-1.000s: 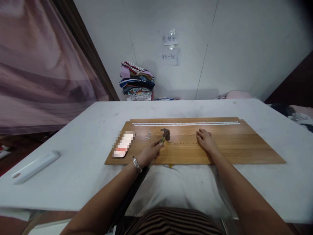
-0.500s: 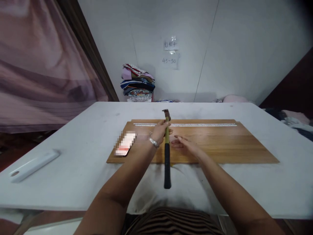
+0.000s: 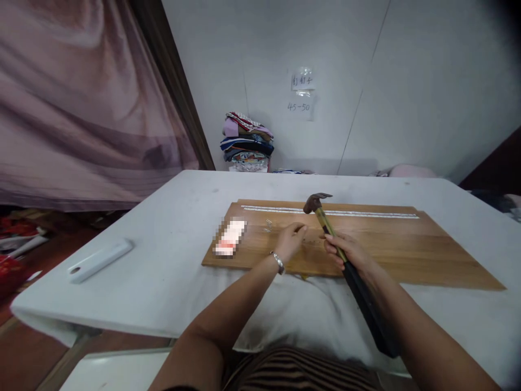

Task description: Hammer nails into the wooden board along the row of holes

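Observation:
My right hand is wrapped around the hammer, at the yellow part of its shaft above the black grip. The rusty claw head is up over the far side of the wooden board. My left hand, with a silver bracelet at the wrist, is low over the middle of the board, thumb and fingers brought together. Whatever may be between those fingertips is too small to make out. Left of that hand, a few thin nails lie on the wood. Small dark marks show between my hands.
Two white measuring strips run along the board's far edge. A phone with a blurred screen lies at its left. On the white table is a white plastic handled object. Folded clothes are piled by the wall.
The hammer has passed from my left hand to my right and now tilts, its head to the upper left. My left hand has let go of it. The camera view has turned left.

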A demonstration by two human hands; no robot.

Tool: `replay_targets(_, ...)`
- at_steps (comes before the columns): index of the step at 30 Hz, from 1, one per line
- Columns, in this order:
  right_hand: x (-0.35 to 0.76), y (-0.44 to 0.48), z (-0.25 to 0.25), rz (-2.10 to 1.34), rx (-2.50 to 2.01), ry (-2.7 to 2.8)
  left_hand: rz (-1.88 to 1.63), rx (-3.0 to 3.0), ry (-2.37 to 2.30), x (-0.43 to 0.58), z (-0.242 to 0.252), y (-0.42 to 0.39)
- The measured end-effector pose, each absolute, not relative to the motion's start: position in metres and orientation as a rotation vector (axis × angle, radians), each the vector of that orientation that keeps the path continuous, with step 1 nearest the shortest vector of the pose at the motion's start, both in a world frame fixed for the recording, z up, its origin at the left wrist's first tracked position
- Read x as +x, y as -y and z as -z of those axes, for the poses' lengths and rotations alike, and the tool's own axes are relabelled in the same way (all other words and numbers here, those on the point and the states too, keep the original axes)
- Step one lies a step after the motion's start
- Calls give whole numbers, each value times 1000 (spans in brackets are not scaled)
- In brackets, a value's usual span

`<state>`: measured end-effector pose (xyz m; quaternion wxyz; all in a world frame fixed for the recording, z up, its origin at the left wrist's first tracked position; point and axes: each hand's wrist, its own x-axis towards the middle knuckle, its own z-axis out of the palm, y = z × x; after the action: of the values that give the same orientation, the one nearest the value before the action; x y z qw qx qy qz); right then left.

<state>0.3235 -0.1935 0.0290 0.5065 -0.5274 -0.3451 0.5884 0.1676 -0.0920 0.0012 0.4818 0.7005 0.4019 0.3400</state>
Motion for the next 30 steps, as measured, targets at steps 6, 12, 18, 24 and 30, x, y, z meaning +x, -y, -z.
replay_targets(6,317,209,-22,-1485,-1357,755,-619,2343,-1361,120,32,89)
replay_targets(12,299,214,-5,-1493,-1417,830,-526,2474,-1398,123,48,90)
replay_targets(18,291,214,7,-1485,-1480,892,-525,2481,-1404,125,49,90)
replay_targets(24,282,212,7,-1463,-1489,864,-537,2462,-1372,124,50,90)
replay_targets(30,279,214,10,-1470,-1538,920,-571,2493,-1347,124,57,86)
